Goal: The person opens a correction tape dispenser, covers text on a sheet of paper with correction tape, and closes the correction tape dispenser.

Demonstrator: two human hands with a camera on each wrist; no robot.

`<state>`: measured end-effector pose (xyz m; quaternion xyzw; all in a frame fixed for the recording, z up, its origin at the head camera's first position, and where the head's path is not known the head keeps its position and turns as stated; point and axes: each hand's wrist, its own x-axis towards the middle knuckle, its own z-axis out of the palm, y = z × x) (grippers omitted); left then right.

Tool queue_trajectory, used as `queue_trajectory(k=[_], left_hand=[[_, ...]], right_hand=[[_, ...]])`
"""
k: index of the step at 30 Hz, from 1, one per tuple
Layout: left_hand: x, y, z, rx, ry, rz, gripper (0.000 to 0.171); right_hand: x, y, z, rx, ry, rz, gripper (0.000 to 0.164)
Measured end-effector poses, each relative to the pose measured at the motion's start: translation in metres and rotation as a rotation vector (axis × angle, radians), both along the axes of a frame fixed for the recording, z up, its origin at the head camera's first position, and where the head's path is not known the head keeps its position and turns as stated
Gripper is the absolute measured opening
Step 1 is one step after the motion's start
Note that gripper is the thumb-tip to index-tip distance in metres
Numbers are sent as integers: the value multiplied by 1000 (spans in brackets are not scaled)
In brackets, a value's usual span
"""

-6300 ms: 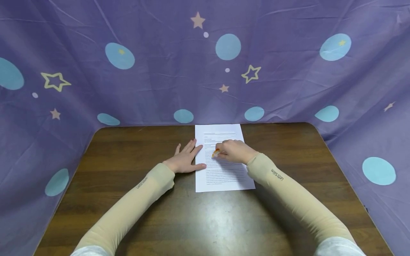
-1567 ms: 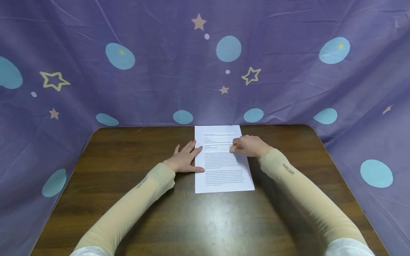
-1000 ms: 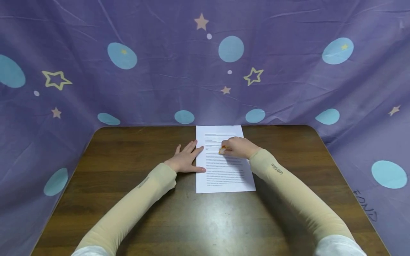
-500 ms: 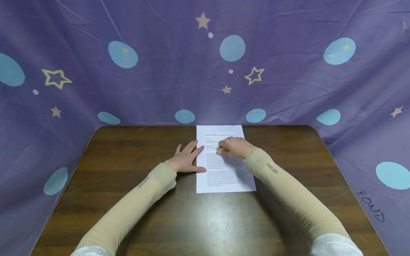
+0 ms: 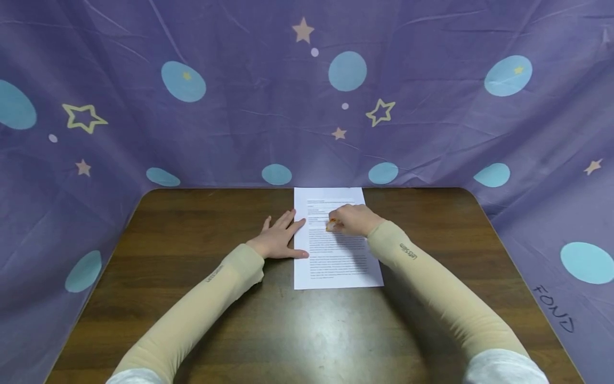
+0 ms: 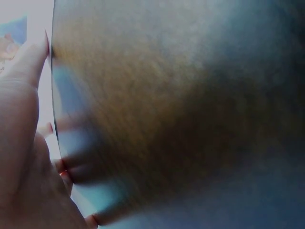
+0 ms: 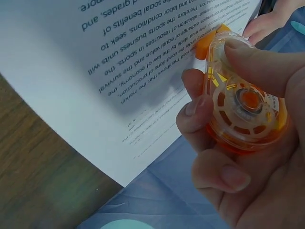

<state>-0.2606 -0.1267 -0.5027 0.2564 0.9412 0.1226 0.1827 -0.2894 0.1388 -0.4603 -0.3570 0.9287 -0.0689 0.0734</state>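
A printed sheet of white paper (image 5: 338, 269) lies on the brown wooden table (image 5: 192, 224), its far edge close to the curtain. My left hand (image 5: 277, 240) rests with spread fingers on the sheet's left edge; in the left wrist view its thumb and fingers show against the table edge-on. My right hand (image 5: 356, 220) grips an orange and clear correction tape dispenser (image 7: 248, 102). The thumb presses on the clear casing and the other fingers curl under it. The dispenser's orange tip (image 7: 206, 44) is right at the printed lines, around the middle of the page.
A purple curtain (image 5: 240, 106) with stars and blue dots hangs round the back and both sides of the table. Handwritten letters (image 5: 554, 309) show on its right side. Beige sleeves (image 5: 192, 309) cover both forearms.
My right hand, with the correction tape dispenser, has moved left from near the sheet's right edge to mid-page, then slightly back right. The left hand has stayed on the sheet's left edge.
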Motion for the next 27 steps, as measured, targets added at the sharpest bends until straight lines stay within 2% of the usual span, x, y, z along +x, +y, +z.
queue_trajectory(k=[16,27], left_hand=[[3,1,4,4,0,6,103],[0,1,0,19,-4,8,106]], right_hand=[[-2,16,-3,-10,-14,-13,6],[-4,27,-3,-14,-28,-17,7]])
